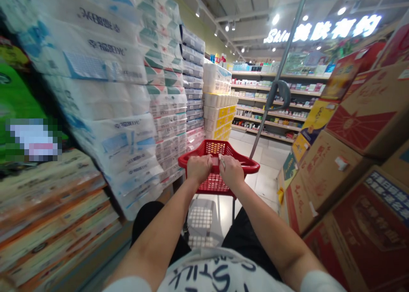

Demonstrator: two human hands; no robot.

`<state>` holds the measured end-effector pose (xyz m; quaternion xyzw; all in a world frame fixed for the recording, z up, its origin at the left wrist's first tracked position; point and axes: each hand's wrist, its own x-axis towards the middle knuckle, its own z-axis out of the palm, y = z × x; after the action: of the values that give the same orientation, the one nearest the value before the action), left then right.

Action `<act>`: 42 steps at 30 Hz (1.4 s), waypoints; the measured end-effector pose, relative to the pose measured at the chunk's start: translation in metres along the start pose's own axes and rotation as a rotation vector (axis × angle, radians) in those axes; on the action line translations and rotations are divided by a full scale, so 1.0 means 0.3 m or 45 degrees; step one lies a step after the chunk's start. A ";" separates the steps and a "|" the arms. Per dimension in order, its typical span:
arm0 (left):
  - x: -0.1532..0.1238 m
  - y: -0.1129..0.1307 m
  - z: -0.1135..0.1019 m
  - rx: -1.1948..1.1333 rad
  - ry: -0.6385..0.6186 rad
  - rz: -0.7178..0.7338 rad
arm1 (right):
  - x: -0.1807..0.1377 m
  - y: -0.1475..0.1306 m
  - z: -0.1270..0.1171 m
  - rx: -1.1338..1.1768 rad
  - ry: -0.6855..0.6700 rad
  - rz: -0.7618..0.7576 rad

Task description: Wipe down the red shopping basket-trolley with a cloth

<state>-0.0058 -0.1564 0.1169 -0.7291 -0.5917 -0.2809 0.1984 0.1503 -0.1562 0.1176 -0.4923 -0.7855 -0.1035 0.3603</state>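
A red plastic shopping basket (220, 149) on a cart frame stands in front of me in a shop aisle. Its inside looks bare. My left hand (198, 167) is closed round the near rim of the basket. Beside it my right hand (230, 170) grips the same rim, and a small pale slip shows between its fingers. A grey pole (277, 83) with a hook rises from the far side of the cart, leaning right.
Tall stacks of wrapped tissue and toilet paper packs (128, 96) line the left side. Red and brown cardboard boxes (351, 155) are piled on the right. Shelves of goods (275, 108) cross the far end. Pale floor tiles (265, 172) run ahead between them.
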 end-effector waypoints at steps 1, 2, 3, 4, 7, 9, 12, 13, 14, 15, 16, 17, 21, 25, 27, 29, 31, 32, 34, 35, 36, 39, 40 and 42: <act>-0.003 0.000 0.001 0.003 0.013 0.003 | -0.017 0.003 0.005 -0.015 0.055 -0.045; -0.006 -0.001 0.001 0.006 0.021 0.004 | -0.028 0.008 0.008 -0.027 0.075 -0.079; -0.007 -0.003 0.001 0.005 0.023 0.004 | -0.031 0.012 0.007 -0.033 0.060 -0.096; -0.008 -0.004 0.001 0.002 0.020 0.003 | -0.026 0.018 0.003 -0.033 0.020 -0.086; -0.004 -0.007 -0.001 -0.010 0.001 -0.005 | 0.018 0.031 -0.011 -0.022 -0.106 0.058; -0.001 -0.007 -0.003 -0.008 -0.008 -0.009 | 0.031 0.034 -0.007 -0.018 -0.087 0.123; 0.001 -0.006 -0.003 -0.007 -0.023 -0.010 | -0.010 0.034 0.023 0.006 0.099 0.023; 0.000 -0.007 -0.004 -0.008 -0.027 -0.008 | -0.033 0.034 0.033 0.017 0.163 -0.040; -0.001 -0.008 -0.004 -0.007 -0.028 -0.005 | -0.053 0.034 0.040 0.028 0.207 -0.102; -0.002 -0.009 -0.005 -0.004 -0.027 -0.002 | -0.067 0.035 0.042 0.040 0.224 -0.158; -0.002 -0.010 -0.006 0.000 -0.025 0.000 | -0.072 0.037 0.039 0.053 0.213 -0.200; -0.002 -0.011 -0.007 0.006 -0.023 0.003 | -0.068 0.039 0.031 0.066 0.181 -0.219; 0.002 -0.008 -0.006 0.040 -0.025 0.015 | 0.002 0.046 -0.012 0.108 -0.005 -0.025; 0.002 -0.002 0.000 0.033 -0.027 0.023 | -0.005 0.042 -0.003 0.081 0.058 0.073; -0.001 -0.002 0.000 0.029 -0.018 0.019 | -0.044 0.039 0.015 0.019 0.162 0.008; -0.004 -0.005 -0.002 0.033 -0.012 0.020 | -0.070 0.041 0.020 -0.025 0.189 -0.064; -0.005 -0.007 -0.005 0.043 -0.014 0.025 | -0.059 0.046 0.003 -0.028 0.119 -0.052; -0.005 -0.007 -0.006 0.047 -0.020 0.024 | -0.041 0.049 -0.011 -0.024 0.056 0.013; -0.004 -0.006 -0.008 0.048 -0.032 0.013 | 0.003 0.059 -0.041 -0.018 -0.086 0.226; -0.003 -0.005 -0.008 0.045 -0.036 0.006 | 0.020 0.063 -0.052 -0.016 -0.140 0.321; -0.003 -0.003 -0.007 0.042 -0.037 0.003 | 0.029 0.068 -0.056 -0.015 -0.164 0.376; -0.005 -0.003 -0.004 0.041 -0.018 0.012 | -0.006 0.076 -0.031 -0.002 0.001 0.241; -0.006 -0.004 -0.004 0.043 -0.008 0.016 | -0.032 0.079 -0.016 0.000 0.105 0.138; -0.009 -0.007 -0.003 0.045 0.006 0.021 | -0.081 0.083 0.007 -0.003 0.255 -0.049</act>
<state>-0.0085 -0.1585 0.1159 -0.7297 -0.5901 -0.2705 0.2150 0.1767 -0.1598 0.0950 -0.4647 -0.7549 -0.1602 0.4342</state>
